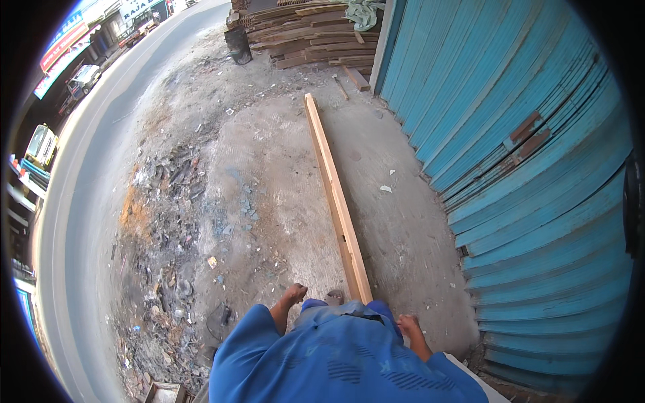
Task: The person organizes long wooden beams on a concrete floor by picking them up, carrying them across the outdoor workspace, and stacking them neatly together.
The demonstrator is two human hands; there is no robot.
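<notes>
Wooden beam (pixel 338 195) is stretching over the ground (pixel 269 181), near end sitting between left fingers (pixel 297 291) and right fingers (pixel 404 322), long axis pointing forward, slightly leftward from them; can't tell how wide either set is standing.

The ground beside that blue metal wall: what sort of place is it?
Probably an outdoor roadside yard, perhaps one where timber is kept: a road runs along the left, a pile of boards sits at the far end, and a long wooden beam stretches down the middle.
</notes>
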